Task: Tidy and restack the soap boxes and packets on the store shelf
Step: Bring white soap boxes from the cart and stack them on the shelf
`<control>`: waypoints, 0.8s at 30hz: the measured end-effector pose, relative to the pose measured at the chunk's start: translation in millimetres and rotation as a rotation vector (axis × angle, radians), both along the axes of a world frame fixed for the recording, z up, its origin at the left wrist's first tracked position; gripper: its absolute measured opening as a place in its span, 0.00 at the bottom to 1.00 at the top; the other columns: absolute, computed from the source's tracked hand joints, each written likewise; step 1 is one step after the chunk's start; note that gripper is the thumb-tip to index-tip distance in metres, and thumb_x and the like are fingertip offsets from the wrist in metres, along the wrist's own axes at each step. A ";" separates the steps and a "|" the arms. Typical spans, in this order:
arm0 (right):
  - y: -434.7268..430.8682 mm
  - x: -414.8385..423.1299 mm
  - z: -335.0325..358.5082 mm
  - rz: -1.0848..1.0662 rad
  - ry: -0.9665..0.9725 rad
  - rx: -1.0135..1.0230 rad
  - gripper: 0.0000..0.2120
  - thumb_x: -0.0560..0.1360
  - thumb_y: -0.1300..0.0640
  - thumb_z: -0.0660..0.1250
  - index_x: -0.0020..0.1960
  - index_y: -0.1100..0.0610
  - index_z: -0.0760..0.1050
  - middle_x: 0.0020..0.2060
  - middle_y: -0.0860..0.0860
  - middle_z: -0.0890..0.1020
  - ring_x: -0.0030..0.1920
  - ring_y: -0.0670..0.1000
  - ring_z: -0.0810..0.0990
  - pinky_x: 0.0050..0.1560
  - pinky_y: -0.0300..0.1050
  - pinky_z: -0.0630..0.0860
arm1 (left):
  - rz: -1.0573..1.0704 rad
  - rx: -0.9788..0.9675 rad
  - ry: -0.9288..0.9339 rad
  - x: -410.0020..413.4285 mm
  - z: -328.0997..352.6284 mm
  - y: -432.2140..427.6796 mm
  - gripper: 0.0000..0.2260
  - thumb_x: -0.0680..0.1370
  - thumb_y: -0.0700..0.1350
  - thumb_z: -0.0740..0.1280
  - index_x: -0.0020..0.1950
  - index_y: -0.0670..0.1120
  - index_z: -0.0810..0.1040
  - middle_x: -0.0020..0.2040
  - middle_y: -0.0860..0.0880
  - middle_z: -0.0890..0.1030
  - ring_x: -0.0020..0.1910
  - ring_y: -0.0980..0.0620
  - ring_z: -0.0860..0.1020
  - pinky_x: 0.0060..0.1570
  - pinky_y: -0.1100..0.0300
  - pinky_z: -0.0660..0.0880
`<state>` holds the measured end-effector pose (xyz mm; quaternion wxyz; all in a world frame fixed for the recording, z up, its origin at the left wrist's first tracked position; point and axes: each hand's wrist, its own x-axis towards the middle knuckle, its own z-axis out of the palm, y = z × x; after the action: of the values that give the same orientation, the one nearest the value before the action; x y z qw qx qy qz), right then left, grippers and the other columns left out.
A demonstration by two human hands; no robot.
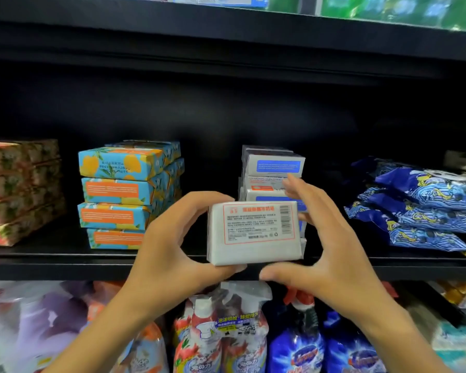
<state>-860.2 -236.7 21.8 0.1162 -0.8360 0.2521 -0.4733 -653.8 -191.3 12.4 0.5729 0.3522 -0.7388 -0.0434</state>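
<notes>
**A:** What does the shelf (pixel 65 262) carry, from the left?

**B:** Pink boxes (pixel 16 189) four high, then blue boxes (pixel 124 195), stacked a bit skewed, the top one with its print upside down.

**A:** And your grip?

**B:** My left hand (pixel 172 251) clamps the left end of the white box (pixel 256 232), thumb under, fingers over the top. I hold it out in front of the shelf edge with the label facing me, probably to check which way it goes.

**A:** Where does it go?

**B:** I'd say on the white stack (pixel 273 164) just behind it.

**A:** And the other hand?

**B:** My right hand (pixel 334 254) curves round the box's right end, thumb just below. I can't tell whether it truly grips. Farthest right, the packets (pixel 425 208) lie in a sloping pile.
</notes>
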 end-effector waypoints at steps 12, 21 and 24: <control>0.3 12.4 -0.6 -0.071 -0.101 -0.060 0.20 0.61 0.59 0.76 0.48 0.48 0.72 0.46 0.42 0.76 0.50 0.40 0.75 0.45 0.27 0.70 | -0.012 0.159 0.037 3.1 -12.0 -7.4 0.35 0.62 0.56 0.77 0.67 0.62 0.67 0.65 0.59 0.73 0.67 0.56 0.71 0.63 0.61 0.70; -11.6 29.8 -21.4 0.000 -0.061 -0.428 0.20 0.63 0.70 0.67 0.51 0.56 0.67 0.51 0.51 0.76 0.53 0.50 0.76 0.49 0.38 0.75 | -0.090 0.346 0.235 10.1 -8.5 -9.2 0.30 0.55 0.51 0.80 0.54 0.49 0.77 0.50 0.53 0.83 0.50 0.56 0.81 0.45 0.65 0.77; -14.1 30.2 -26.9 -0.064 -0.013 -0.400 0.23 0.63 0.65 0.71 0.55 0.56 0.67 0.53 0.53 0.77 0.56 0.48 0.74 0.52 0.37 0.74 | -0.022 0.266 0.244 18.2 -13.5 -3.6 0.27 0.55 0.52 0.79 0.52 0.53 0.78 0.50 0.53 0.83 0.51 0.56 0.81 0.45 0.64 0.78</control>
<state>-829.9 -250.8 -5.1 -0.0656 -0.8308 0.1790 -0.5229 -635.6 -194.9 -1.0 0.6061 0.4089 -0.6554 -0.1894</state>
